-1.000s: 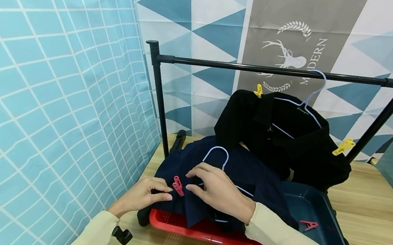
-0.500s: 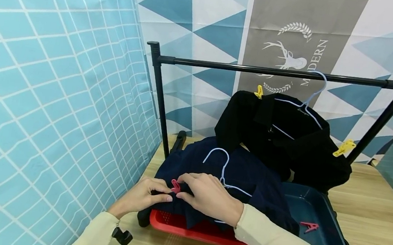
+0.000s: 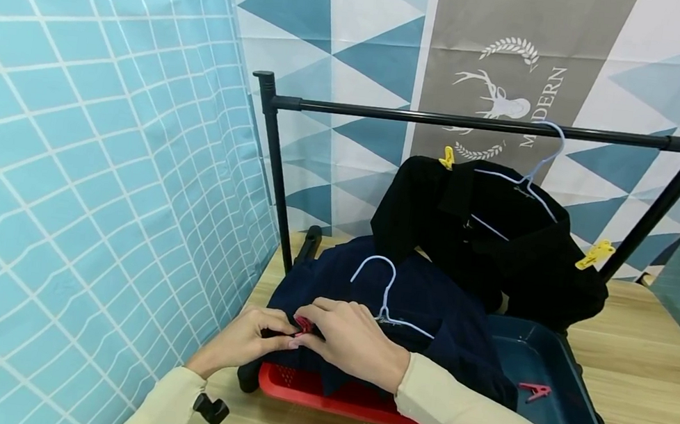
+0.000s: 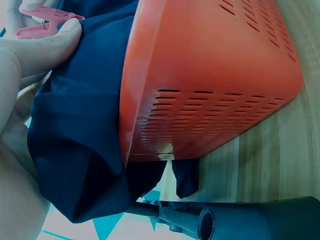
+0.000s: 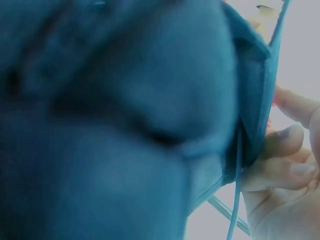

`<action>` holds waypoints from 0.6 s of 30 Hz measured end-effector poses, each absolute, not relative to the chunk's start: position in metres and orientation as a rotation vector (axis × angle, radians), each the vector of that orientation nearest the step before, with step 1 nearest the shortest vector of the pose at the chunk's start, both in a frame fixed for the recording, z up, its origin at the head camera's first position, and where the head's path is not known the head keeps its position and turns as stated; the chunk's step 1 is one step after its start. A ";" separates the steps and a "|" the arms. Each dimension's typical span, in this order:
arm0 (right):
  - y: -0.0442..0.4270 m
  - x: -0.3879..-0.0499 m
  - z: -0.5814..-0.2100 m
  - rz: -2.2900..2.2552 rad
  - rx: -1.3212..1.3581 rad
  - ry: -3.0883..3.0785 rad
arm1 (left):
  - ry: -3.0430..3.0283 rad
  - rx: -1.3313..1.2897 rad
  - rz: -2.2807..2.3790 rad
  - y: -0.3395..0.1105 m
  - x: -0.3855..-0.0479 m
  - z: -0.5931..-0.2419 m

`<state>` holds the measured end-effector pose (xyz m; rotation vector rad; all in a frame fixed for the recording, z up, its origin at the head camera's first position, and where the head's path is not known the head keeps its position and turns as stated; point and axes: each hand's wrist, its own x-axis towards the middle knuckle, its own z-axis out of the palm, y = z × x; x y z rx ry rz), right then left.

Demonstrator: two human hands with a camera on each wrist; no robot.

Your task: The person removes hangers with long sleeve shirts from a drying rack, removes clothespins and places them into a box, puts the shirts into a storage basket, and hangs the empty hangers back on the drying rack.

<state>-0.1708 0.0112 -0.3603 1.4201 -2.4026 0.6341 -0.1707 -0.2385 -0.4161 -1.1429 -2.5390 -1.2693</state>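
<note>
A navy shirt [image 3: 320, 276] lies bunched over a red basket [image 3: 349, 410], with a pale blue hanger [image 3: 409, 327] at its collar. My left hand [image 3: 245, 338] pinches the shirt's edge at its left end, thumb on the cloth. Close against it, my right hand [image 3: 356, 343] grips a pinkish-red clothespin [image 3: 303, 324] at the same edge, its fingers covering part of it. In the left wrist view the clothespin [image 4: 42, 21] shows just beyond the thumb. Blurred navy cloth [image 5: 210, 120] fills much of the right wrist view, and the curled fingers are at the right.
Behind stands a black rack [image 3: 389, 113]. From its bar a black shirt [image 3: 410, 206] hangs on another pale blue hanger, with yellow clothespins [image 3: 595, 255] at both shoulders. A dark blue tray [image 3: 531, 332] at the right holds another pink clothespin [image 3: 535, 391]. A gridded blue sheet [image 3: 69, 160] borders the left.
My right hand has moved left from above the hanger to the clothespin and taken hold of it, uncovering the hanger's hook. The left hand has stayed at the shirt's edge.
</note>
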 end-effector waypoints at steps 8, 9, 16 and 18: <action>0.010 -0.171 -0.366 0.707 1.457 -2.264 | -2.489 -1.184 -1.266 -0.238 -0.171 -0.415; 0.009 -0.172 -0.366 0.712 1.455 -2.257 | -2.490 -1.183 -1.264 -0.238 -0.171 -0.416; 0.009 -0.176 -0.369 0.810 1.437 -2.224 | -2.505 -1.171 -1.265 -0.239 -0.172 -0.418; 0.009 -0.176 -0.370 0.848 1.437 -2.217 | -2.504 -1.166 -1.264 -0.239 -0.172 -0.418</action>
